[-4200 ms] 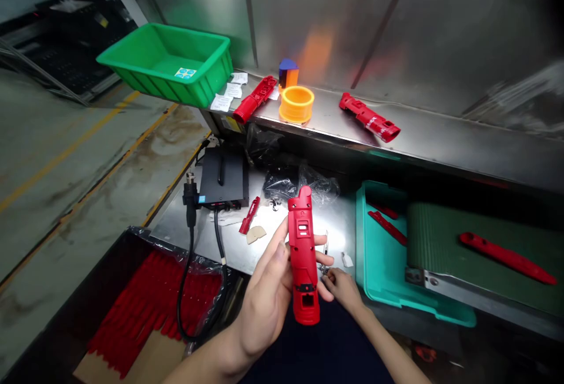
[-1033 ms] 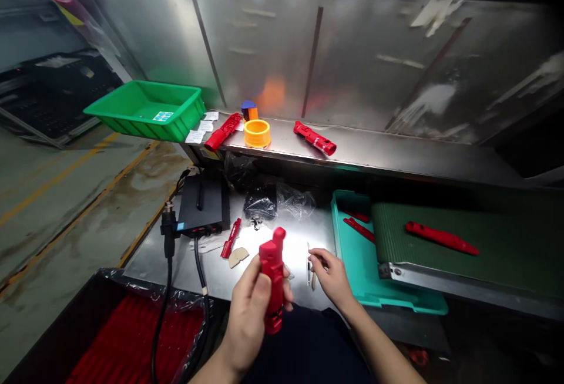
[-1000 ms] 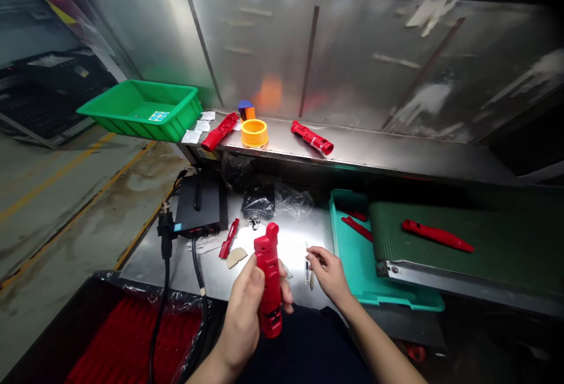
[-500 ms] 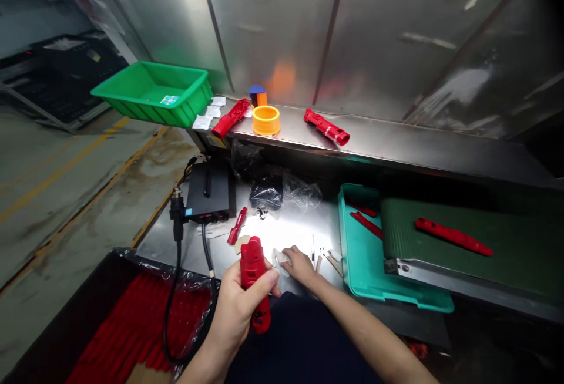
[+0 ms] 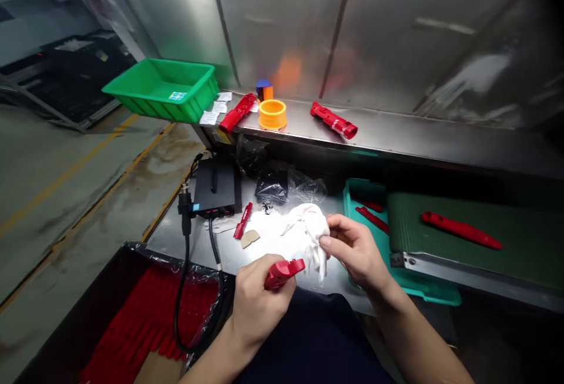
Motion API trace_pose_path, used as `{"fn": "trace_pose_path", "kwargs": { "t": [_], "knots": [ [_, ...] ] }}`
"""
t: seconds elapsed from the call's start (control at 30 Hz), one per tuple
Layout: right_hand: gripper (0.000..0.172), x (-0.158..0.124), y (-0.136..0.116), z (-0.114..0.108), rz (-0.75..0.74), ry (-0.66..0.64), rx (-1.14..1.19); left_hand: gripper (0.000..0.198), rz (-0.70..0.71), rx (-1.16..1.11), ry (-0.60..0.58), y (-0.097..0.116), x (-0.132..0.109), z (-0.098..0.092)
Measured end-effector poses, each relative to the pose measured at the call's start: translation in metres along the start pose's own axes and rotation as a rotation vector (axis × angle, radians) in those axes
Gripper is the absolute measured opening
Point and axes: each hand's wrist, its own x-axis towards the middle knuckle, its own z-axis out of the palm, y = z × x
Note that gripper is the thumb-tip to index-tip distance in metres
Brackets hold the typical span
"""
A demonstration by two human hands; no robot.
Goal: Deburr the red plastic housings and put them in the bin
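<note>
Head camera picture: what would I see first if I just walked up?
Down in the middle, the left hand grips a bright red plastic casing, and the right hand pinches a crumpled white cloth beside it. Up on the steel shelf sit a green plastic bin and an orange plastic ring.

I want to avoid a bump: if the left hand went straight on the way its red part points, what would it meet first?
Most likely the white cloth hanging from the right hand: the red part in the left hand aims its tip at it, though depth is unclear.
</note>
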Motion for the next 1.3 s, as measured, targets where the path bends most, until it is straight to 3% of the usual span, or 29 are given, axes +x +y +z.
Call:
{"fn": "trace_pose_path", "kwargs": {
  "t": [0.1,0.2,0.43,0.6,0.73,0.93,1.07,1.2,1.27,1.3],
  "knots": [
    [0.034,-0.016,-0.041,0.005,-0.017,-0.083,0.158,0.014,0.216,0.082,0.024,0.0,0.006,0.004],
    [0.025,-0.025,-0.054,0.014,0.028,-0.165,0.188,0.011,0.326,0.119,0.015,-0.001,0.007,0.006],
    [0.021,-0.027,-0.045,0.026,0.036,-0.032,0.215,0.012,0.352,0.203,-0.009,-0.009,0.002,0.008],
    [0.039,-0.022,-0.032,0.029,0.09,-0.019,0.383,0.006,0.385,0.141,0.025,-0.005,0.001,0.006],
    [0.032,-0.023,-0.029,0.024,0.119,0.05,0.469,0.016,0.355,0.111,0.041,-0.003,0.002,0.001],
    [0.025,-0.034,-0.044,0.022,0.018,-0.095,0.389,0.007,0.43,0.155,0.077,-0.009,0.003,0.001],
    [0.021,-0.039,-0.05,0.03,0.019,-0.099,0.262,0.015,0.502,0.198,0.078,-0.012,0.005,0.001],
    [0.032,-0.033,-0.033,0.037,0.041,-0.035,0.251,0.014,0.484,0.131,0.035,-0.006,0.003,0.0],
    [0.042,-0.024,-0.013,0.037,0.073,0.027,0.18,0.006,0.347,0.017,0.032,-0.003,0.001,-0.001],
    [0.046,-0.018,0.0,0.035,0.076,0.083,0.13,0.009,0.215,-0.068,0.034,-0.002,0.0,-0.001]
  ]
}}
